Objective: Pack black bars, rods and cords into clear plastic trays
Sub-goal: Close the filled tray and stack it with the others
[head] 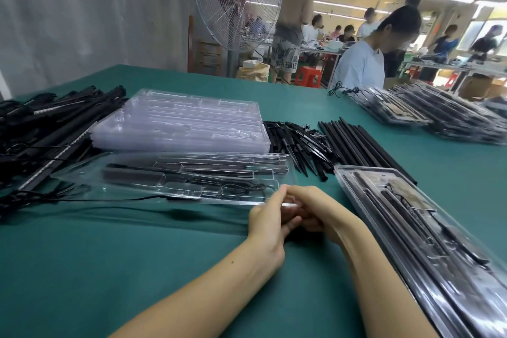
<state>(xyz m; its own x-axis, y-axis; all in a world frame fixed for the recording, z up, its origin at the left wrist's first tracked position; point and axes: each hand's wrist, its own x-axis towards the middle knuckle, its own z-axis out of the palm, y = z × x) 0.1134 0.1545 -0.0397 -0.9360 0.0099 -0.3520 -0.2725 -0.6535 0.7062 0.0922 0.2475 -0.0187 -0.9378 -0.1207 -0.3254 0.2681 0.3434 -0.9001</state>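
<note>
Fingertips [280, 191] of our left hand [267, 221] pinch the rim of the tray [115, 189] at its near right corner. Our right hand [311, 210] curls on the same corner, fingers together and clamped on the plastic. The tray reaches from our hands toward 10 o'clock and seems to hang off the table [137, 269], with a shadow under it. Bars [129, 174] and a cord [241, 190] lie in its pockets. Empty trays [178, 121] are stacked at 11 o'clock, loose rods [362, 143] lie at 1 o'clock, and packed trays [411, 214] lie at 3 o'clock. We judge the risk to be in the grip: the whole load hangs from one corner, so the thin plastic may flex or tip and spill the bars from their pockets. A stray cord [109, 199] trailing at 9 o'clock could also snag the rim.
</note>
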